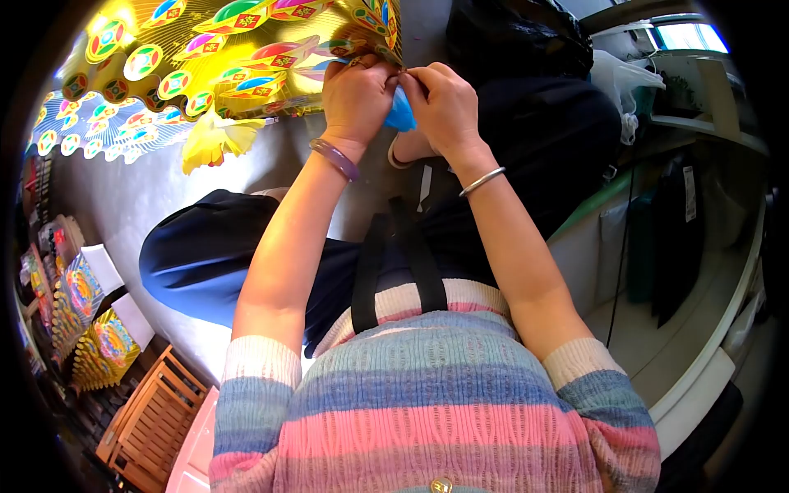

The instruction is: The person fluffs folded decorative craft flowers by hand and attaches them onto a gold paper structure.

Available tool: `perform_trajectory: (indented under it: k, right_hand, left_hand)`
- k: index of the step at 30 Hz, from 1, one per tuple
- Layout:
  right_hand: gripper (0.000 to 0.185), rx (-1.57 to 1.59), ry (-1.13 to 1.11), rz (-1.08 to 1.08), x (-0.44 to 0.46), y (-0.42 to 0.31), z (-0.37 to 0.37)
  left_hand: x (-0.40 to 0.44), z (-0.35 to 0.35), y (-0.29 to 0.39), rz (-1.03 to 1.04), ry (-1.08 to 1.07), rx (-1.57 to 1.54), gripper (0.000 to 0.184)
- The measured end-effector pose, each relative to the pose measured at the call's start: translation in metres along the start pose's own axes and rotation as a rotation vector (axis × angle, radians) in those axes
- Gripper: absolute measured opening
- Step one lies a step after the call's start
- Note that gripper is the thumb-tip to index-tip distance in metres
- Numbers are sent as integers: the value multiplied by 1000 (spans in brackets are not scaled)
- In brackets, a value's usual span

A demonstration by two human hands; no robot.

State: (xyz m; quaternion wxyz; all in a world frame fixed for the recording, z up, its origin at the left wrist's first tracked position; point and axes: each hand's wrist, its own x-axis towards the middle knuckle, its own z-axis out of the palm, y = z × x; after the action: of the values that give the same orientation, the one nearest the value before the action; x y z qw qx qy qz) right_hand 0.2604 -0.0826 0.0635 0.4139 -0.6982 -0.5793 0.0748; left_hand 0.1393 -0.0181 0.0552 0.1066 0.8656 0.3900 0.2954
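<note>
A shiny gold foil paper decoration [185, 51], printed with colourful round and petal shapes, fills the upper left. At its right corner, my left hand [359, 99] is closed on the foil edge with fingers bent. My right hand [445, 107] meets it there, thumb and forefinger pinched together on something too small to make out. A piece of blue tissue-like material [401, 112] hangs just below the fingertips, partly hidden by my hands. From the foil's lower edge hangs a yellow tissue tassel [215, 141].
Below lies a grey floor [107, 191]. A black plastic bag [518, 37] and a white plastic bag [620, 86] are at the upper right. Printed foil packs [107, 349] and a wooden slatted stool [156, 411] stand at the lower left. A white-edged bin or cabinet [699, 403] is on the right.
</note>
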Motion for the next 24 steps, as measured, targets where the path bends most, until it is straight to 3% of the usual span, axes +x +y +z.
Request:
perform_trajectory:
  k: [8, 12, 17, 24]
  right_hand:
    - [9, 127, 30, 34, -7, 2, 2]
    - [12, 312, 63, 278, -19, 18, 10]
    - [21, 325, -5, 346, -30, 19, 13]
    - [28, 373, -31, 427, -30, 15, 35]
  left_hand:
    - [-4, 0, 0, 29, 17, -19, 10]
    - [-6, 4, 3, -84, 49, -143, 12]
    - [-8, 8, 7, -194, 80, -258, 15]
    - [0, 2, 1, -357, -53, -349, 20]
